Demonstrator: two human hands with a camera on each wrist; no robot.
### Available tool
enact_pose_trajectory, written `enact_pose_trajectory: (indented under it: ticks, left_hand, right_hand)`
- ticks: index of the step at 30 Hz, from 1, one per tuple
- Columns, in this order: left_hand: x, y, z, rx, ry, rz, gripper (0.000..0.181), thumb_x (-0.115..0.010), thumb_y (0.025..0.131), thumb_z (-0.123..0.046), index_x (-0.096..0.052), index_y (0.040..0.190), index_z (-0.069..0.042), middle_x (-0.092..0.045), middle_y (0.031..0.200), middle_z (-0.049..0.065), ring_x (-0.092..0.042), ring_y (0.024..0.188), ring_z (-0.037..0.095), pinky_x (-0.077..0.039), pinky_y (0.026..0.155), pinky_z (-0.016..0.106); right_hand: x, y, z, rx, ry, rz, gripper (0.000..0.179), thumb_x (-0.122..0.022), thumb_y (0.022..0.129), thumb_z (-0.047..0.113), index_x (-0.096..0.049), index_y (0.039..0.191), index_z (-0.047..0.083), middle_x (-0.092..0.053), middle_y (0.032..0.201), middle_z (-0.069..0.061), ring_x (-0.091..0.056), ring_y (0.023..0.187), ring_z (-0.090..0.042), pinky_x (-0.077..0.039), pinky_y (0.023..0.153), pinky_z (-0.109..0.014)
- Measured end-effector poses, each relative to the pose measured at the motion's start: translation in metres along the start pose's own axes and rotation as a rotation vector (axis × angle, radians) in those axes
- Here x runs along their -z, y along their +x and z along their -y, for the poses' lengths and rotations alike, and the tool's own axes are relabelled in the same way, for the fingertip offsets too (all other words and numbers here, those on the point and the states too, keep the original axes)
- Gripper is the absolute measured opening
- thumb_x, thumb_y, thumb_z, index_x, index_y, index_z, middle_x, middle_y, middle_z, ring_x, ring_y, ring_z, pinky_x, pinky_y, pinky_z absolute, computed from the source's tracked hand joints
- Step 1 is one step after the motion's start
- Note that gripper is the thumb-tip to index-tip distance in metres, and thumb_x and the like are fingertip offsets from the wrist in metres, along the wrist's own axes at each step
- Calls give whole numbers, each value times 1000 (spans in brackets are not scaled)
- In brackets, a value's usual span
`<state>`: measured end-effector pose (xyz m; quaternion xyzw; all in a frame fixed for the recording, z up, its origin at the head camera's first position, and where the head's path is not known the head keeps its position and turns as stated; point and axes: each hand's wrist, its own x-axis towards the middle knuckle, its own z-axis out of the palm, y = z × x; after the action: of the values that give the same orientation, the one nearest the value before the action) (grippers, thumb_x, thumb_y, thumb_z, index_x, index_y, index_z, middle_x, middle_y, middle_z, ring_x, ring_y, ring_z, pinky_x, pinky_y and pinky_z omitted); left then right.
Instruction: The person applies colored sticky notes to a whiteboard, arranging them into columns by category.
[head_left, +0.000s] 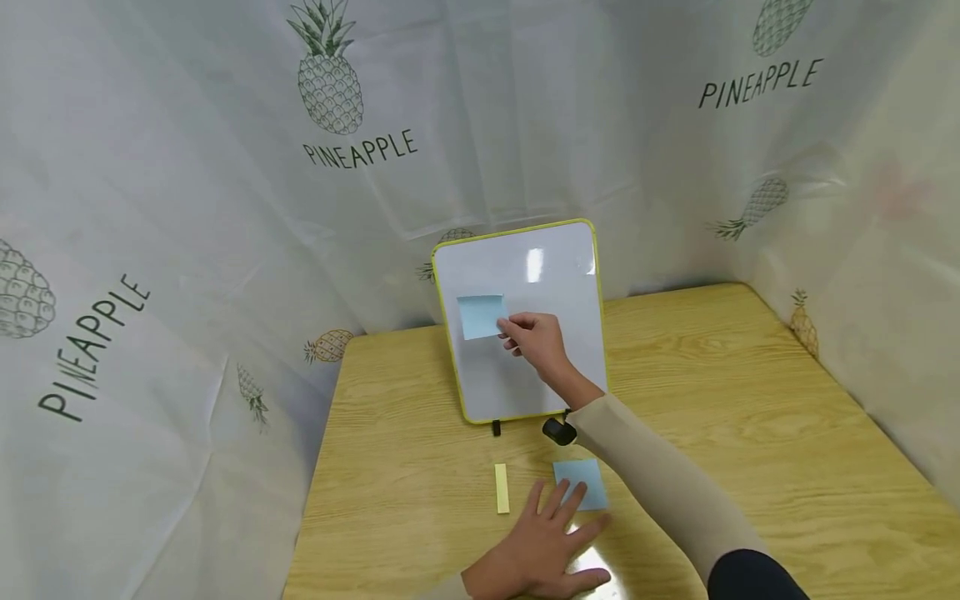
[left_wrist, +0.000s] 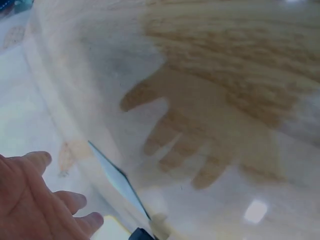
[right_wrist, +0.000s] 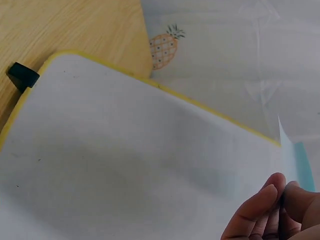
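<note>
My right hand (head_left: 538,340) pinches a light blue sticky note (head_left: 478,317) by its lower right edge between thumb and fingers. The note is in front of the left half of a small whiteboard (head_left: 483,379) with a yellow frame. In the right wrist view the note (right_wrist: 304,167) shows almost edge-on at the fingertips. Low over the table, my left hand (head_left: 543,546) has its fingers spread, and two fingertips overlap a second blue sticky note (head_left: 592,475) in the head view. In the left wrist view this hand (left_wrist: 32,205) holds nothing.
A narrow yellow strip (head_left: 502,489) lies left of the blue note on the wooden table (head_left: 397,467). Black feet (head_left: 497,428) support the whiteboard's lower edge. A pale pineapple-print sheet (head_left: 525,125) hangs behind the table and along both sides.
</note>
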<state>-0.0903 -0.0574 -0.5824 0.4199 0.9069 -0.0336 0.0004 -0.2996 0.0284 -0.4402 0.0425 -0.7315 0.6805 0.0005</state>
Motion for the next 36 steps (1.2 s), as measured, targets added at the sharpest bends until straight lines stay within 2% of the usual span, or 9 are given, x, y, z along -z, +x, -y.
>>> enact_pose_trajectory:
  ticks: [6,14,18,21,24,27,30,32,36]
  left_hand:
    - [10,-2,3,16,-38,17,68,-15,96,-73,-22,156,-42,-22,164,7,-25,151,30,-27,113,59]
    - [13,-5,15,38,-101,3,66,-13,98,-70,-20,157,-41,-19,165,9,-21,152,32,-24,114,63]
    - [21,-5,26,48,-128,-14,67,-13,99,-68,-28,156,-37,-21,164,9,-24,151,32,-23,113,65]
    - [31,-5,37,51,-181,-53,65,-17,100,-66,-45,148,-32,-33,159,6,-32,147,29,-24,112,66]
    - [40,-6,51,56,-226,-182,58,-27,101,-62,-62,131,-26,-54,141,1,-49,134,21,-29,111,63]
    - [50,-5,73,77,-238,-398,50,-38,101,-58,-70,113,-21,-67,118,-3,-62,114,15,-39,105,58]
    - [61,-4,103,116,-209,-632,49,-41,100,-54,-72,102,-17,-71,102,-2,-66,100,16,-46,96,55]
    - [67,-2,125,155,-179,-776,51,-40,100,-54,-72,99,-13,-72,99,1,-67,95,18,-48,90,53]
    - [82,4,168,266,-134,-1017,53,-43,99,-51,-72,96,-6,-71,95,8,-64,89,27,-45,83,51]
  right_hand:
    - [0,11,-2,-20,-55,-13,28,-69,94,24,-75,105,-1,-73,97,-25,-68,68,-20,-53,60,-24]
    - [-7,20,-3,-25,-113,-20,28,-70,93,27,-76,102,1,-75,92,-20,-65,66,-13,-54,62,-26]
    - [-9,24,-4,-40,-108,-39,27,-70,93,27,-76,100,2,-75,90,-19,-65,66,-15,-54,61,-26]
    - [-9,27,-6,-49,-126,-42,27,-70,93,28,-76,100,3,-75,90,-18,-66,67,-17,-54,61,-27]
    - [-8,29,-6,-52,-140,-42,28,-70,93,29,-76,101,3,-75,91,-17,-67,69,-18,-54,62,-27]
    - [-7,30,-4,-50,-146,-46,28,-70,93,29,-76,102,4,-76,91,-16,-67,69,-16,-55,63,-27]
    - [-7,30,-3,-45,-149,-48,28,-70,93,30,-76,101,4,-76,90,-16,-67,68,-13,-55,63,-26]
    - [-8,30,-3,-43,-147,-47,27,-71,93,30,-76,100,4,-76,90,-16,-67,68,-13,-55,63,-26]
    - [-9,31,-4,-52,-141,-48,27,-71,92,30,-77,99,4,-76,90,-16,-66,66,-12,-54,62,-25]
